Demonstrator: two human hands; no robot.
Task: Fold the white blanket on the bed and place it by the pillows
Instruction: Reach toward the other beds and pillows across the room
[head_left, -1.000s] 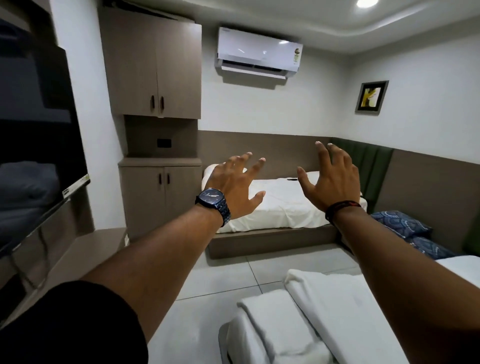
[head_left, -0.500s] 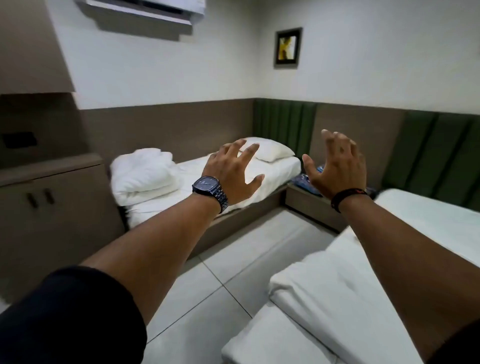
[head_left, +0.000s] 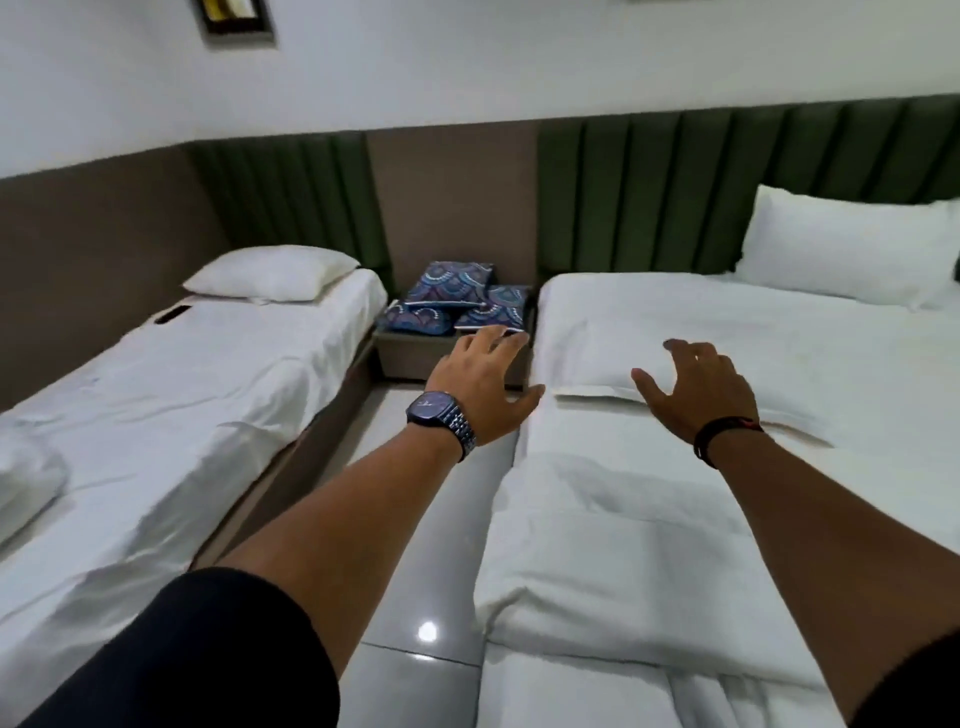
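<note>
We see two bare forearms. Left hand (head_left: 480, 387): dark blue wristwatch (head_left: 440, 423) with square face and metal link band at the wrist. Right hand (head_left: 698, 395): thin black cord bracelet (head_left: 724, 434) with a red bit. Black short sleeve (head_left: 192, 654) on left upper arm; dark sleeve edge on right.

text: none legible | watch face (head_left: 430, 404): mark too blurred to read

Right bed (head_left: 727, 332): white blanket (head_left: 613, 561) rumpled at near end, pillow (head_left: 852, 254) at green headboard. Left bed (head_left: 171, 395): one pillow (head_left: 270, 273).
</note>
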